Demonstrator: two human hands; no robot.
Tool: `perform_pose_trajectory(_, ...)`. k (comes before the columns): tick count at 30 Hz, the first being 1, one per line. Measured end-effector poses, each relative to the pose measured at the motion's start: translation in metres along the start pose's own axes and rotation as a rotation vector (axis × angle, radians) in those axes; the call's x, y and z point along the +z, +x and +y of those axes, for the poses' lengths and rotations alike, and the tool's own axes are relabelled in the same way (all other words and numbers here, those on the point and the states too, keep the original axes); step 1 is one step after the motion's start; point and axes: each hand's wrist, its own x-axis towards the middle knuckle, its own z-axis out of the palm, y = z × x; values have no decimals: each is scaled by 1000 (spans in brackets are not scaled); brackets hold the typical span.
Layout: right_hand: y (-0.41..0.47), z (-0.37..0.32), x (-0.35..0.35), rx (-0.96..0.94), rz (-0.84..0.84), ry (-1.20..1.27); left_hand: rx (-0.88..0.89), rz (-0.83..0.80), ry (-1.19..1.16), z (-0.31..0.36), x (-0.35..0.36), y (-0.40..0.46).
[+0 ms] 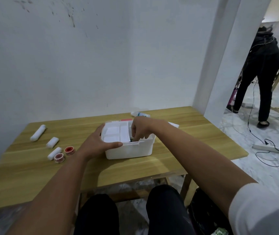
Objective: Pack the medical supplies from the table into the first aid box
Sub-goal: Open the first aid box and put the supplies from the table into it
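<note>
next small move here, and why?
Probably draw the right hand up out of the first aid box, then reach for a bandage roll. Its fingers dip into the box's right compartment; whether they still hold anything is hidden. The left hand steadies the box's near-left corner. Three white rolls and two red tape spools wait on the table to the left.
</note>
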Motion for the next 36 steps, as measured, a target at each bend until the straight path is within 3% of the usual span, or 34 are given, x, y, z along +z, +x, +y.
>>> perform_pose_trajectory(9, 4, -3, 14, 44, 12, -53, 22, 22, 4, -1, 1, 3)
perform_pose_trajectory(13, -5, 2, -2, 40, -36, 173, 11, -19, 32, -3, -1, 4)
perform_pose_trajectory(18, -21, 33, -43, 74, 226, 343, 55, -52, -28, -4, -2, 5)
perform_pose_trajectory(22, -23, 80, -54, 232, 381, 222, 85, -41, -107, 0, 2, 3)
perform_pose_trajectory(28, -35, 125, -20, 523, 292, -49, 76, -26, -145, -2, 1, 1)
perform_pose_trajectory(36, -46, 129, 8, 615, 233, -112, 68, -32, -141, -4, 1, 2)
